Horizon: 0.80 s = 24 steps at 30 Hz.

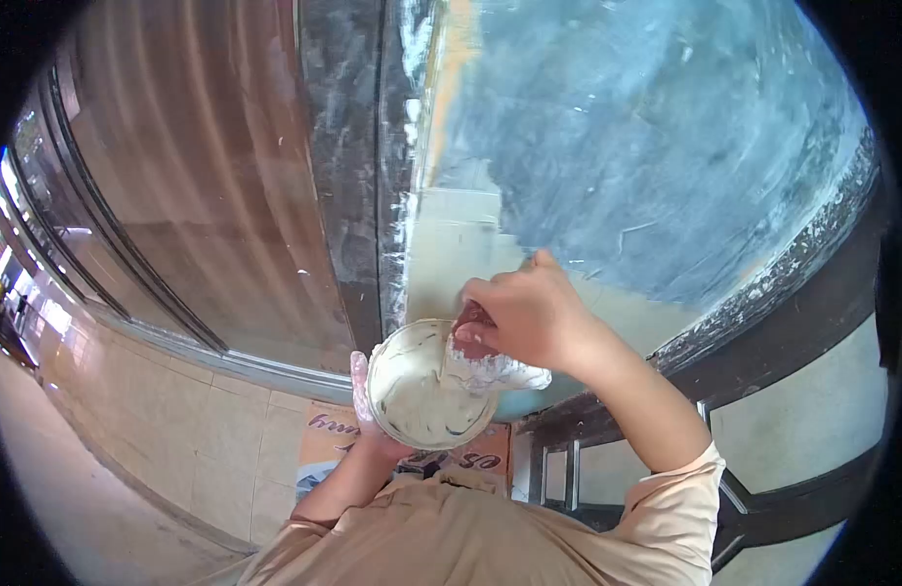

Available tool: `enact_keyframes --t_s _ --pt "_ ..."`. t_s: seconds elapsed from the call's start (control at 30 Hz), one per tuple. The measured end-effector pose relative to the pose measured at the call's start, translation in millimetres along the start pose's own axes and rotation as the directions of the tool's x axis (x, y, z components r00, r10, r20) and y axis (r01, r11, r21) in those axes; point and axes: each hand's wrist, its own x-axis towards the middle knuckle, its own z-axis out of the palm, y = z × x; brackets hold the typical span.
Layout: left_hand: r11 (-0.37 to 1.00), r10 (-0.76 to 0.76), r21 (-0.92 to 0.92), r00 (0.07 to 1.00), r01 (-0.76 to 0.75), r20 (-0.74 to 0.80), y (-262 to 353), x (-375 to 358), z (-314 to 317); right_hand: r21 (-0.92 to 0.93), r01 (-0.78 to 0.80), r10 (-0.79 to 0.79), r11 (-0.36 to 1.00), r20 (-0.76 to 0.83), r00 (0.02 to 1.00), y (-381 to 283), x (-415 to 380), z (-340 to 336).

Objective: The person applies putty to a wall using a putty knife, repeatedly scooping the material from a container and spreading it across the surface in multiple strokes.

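Observation:
My left hand (366,414), its fingers smeared white, supports a round bowl (374,396) from the side and below. Thick off-white paste (421,391) coats the inside of the bowl. Over the bowl's right rim, my right hand (537,317) grips a reddish scraper (477,340), whose lower edge is loaded with paste. The hand hides part of the scraper. In front of both hands rises a wall panel (607,146), mostly covered in a blue-grey coat. Its lower left part shows a smooth cream surface (456,239).
A dark frame post (348,166) with white smears borders the panel, with a brown-curtained glass pane (207,186) to its left. At right is a dark wooden frame (802,283). Printed cardboard (329,430) lies on the tiled floor (207,420) below.

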Motion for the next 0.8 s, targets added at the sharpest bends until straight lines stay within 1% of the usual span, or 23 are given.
enact_keyframes --t_s 0.03,0.1,0.13,0.23,0.27,0.3,0.33,0.37,0.4,0.43,0.5,0.53,0.57,0.63,0.67,0.7,0.77,0.8 --pt "1.0 -0.026 -0.003 1.0 0.026 0.014 -4.6 0.4 1.6 0.001 0.001 -0.001 1.0 -0.007 1.0 10.2 -6.2 1.8" --pt "1.0 -0.022 0.008 1.0 0.022 -0.007 -15.9 1.5 6.9 -0.022 -0.107 0.109 0.994 0.077 0.991 27.6 -18.0 1.4" --pt "1.0 -0.019 0.013 0.999 0.019 -0.029 -22.4 2.6 9.3 -0.026 -0.103 0.105 0.994 0.074 0.992 32.7 -23.7 -0.5" --pt "0.999 0.024 0.038 0.999 -0.023 -0.024 -45.0 7.5 12.7 -0.085 -0.125 0.132 0.989 0.087 0.987 47.1 -42.2 -4.9" --pt "1.0 0.029 -0.003 0.999 -0.029 0.023 -54.1 10.4 12.7 -0.1 -0.108 0.113 0.989 0.043 0.993 51.5 -48.9 -4.8" --pt "1.0 0.027 -0.004 0.999 -0.027 0.023 -60.6 11.5 14.6 -0.114 -0.093 0.094 0.989 0.0 0.996 55.9 -55.1 -4.3" --pt "1.0 0.012 -0.017 1.0 -0.011 0.018 -65.7 12.1 17.6 -0.112 -0.096 0.097 0.989 0.001 0.995 61.2 -60.4 -3.1" --pt "1.0 -0.003 -0.03 1.0 0.003 0.011 -70.9 12.2 20.6 -0.145 -0.095 0.084 0.985 -0.077 0.993 67.1 -64.9 -1.5" --pt "1.0 0.021 -0.024 0.999 -0.02 0.041 -77.3 13.8 24.3 -0.177 -0.094 0.067 0.98 -0.154 0.986 72.1 -69.0 -0.8" --pt "0.999 0.023 -0.025 0.999 -0.022 0.037 -83.2 14.9 25.8 -0.174 -0.091 0.064 0.981 -0.151 0.986 76.7 -72.7 -1.9" --pt "0.996 0.025 -0.087 0.995 -0.017 0.099 -92.7 14.2 28.5 -0.292 -0.074 0.005 0.953 -0.229 0.973 83.6 -79.3 -4.3" --pt "0.992 0.004 -0.122 0.983 0.019 0.182 -96.1 15.4 28.8 -0.319 -0.049 -0.042 0.946 -0.273 0.961 86.7 -81.8 -5.0" --pt "0.993 0.01 -0.117 0.984 0.011 0.179 -101.1 16.7 28.3 -0.315 -0.043 -0.048 0.948 -0.276 0.96 90.0 -83.7 -8.8" --pt "0.993 0.07 -0.104 0.996 -0.063 0.062 -109.9 17.0 26.5 -0.351 -0.091 -0.022 0.932 -0.304 0.952 92.1 -87.0 -21.6" --pt "0.991 0.057 -0.123 0.992 -0.042 0.115 -110.2 15.9 29.3 -0.327 -0.057 -0.056 0.943 -0.327 0.943 89.8 -89.7 -26.5" --pt "0.991 0.063 -0.121 0.992 -0.049 0.11 -110.6 15.9 28.0 -0.323 -0.051 -0.061 0.945 -0.328 0.943 84.3 -92.6 -30.4" --pt "0.992 0.065 -0.114 0.997 -0.059 0.045 -109.1 17.0 26.4 -0.196 0.152 -0.187 0.969 -0.174 0.967 67.7 -96.0 -30.9" --pt "0.986 0.089 -0.146 0.995 -0.081 0.048 -109.9 18.9 28.7 -0.165 0.218 -0.243 0.962 -0.15 0.958 62.5 -95.1 -20.2"
